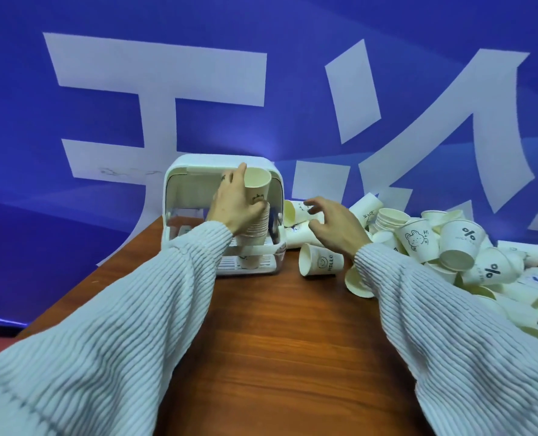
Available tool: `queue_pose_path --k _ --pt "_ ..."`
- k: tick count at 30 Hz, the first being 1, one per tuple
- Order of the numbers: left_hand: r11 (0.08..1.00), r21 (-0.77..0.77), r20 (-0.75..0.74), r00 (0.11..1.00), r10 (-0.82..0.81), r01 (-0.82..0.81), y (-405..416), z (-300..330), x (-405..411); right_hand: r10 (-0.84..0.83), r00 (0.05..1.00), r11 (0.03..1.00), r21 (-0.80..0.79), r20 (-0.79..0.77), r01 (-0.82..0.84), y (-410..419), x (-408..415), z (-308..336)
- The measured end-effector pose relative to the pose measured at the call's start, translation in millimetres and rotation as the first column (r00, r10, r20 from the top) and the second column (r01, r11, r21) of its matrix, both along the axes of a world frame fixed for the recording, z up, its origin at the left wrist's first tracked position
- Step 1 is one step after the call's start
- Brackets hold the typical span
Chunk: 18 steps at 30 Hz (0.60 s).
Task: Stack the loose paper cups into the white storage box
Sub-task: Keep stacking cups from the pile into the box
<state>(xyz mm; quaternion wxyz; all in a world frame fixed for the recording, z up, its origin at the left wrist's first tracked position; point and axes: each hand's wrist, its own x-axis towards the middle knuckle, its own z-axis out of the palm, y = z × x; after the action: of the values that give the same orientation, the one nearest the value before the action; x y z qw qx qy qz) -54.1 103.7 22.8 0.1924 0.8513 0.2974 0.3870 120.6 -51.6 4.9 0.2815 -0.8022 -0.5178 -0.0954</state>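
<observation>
The white storage box (pixel 179 184) stands at the table's far edge with its lid swung up. Inside it rises an upright stack of paper cups (pixel 256 229). My left hand (pixel 233 202) grips the top of that stack, around the uppermost cup (pixel 258 184). My right hand (pixel 333 225) hovers to the right of the box, fingers spread, over several loose cups lying on their sides (pixel 299 212). A cup printed "HELLO" (pixel 321 259) lies on its side just below that hand.
A large heap of loose paper cups (pixel 459 243) covers the right side of the wooden table (pixel 286 341). A blue banner with big white characters (pixel 292 73) hangs right behind the box. The table's left edge runs diagonally near my left sleeve.
</observation>
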Motion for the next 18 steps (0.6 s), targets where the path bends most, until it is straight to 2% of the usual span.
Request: queue_pose_path --k 5,8,12,13,15,17,18 --pt "1.0 0.022 -0.196 0.98 0.016 -0.012 0 -18 3 -0.031 0.998 0.97 -0.238 0.056 0.044 -11 13 -12" --pt "0.995 0.092 -0.293 0.954 0.066 -0.04 5 -27 1 -0.12 0.981 0.961 -0.231 0.15 0.153 -11 8 -24" --pt "0.988 0.152 -0.411 0.907 0.096 -0.035 6 -22 -4 -0.178 0.955 0.911 -0.326 0.238 0.251 -5 0 -39" --pt "0.983 0.18 -0.401 0.91 0.104 -0.033 5 -21 -4 -0.182 0.95 0.906 -0.333 0.255 0.263 -6 -2 -40" --pt "0.958 0.283 -0.255 0.96 0.12 -0.045 -5 -24 -5 -0.188 0.944 0.906 -0.322 0.272 0.273 -9 -3 -38" --pt "0.914 0.405 -0.063 0.998 0.031 -0.003 -22 -31 -6 -0.229 0.937 0.928 -0.232 0.264 0.292 -15 -6 -29" --pt "0.888 0.456 -0.015 0.998 -0.057 0.058 -31 -35 -5 -0.256 0.939 0.94 -0.167 0.228 0.297 -19 -7 -23"
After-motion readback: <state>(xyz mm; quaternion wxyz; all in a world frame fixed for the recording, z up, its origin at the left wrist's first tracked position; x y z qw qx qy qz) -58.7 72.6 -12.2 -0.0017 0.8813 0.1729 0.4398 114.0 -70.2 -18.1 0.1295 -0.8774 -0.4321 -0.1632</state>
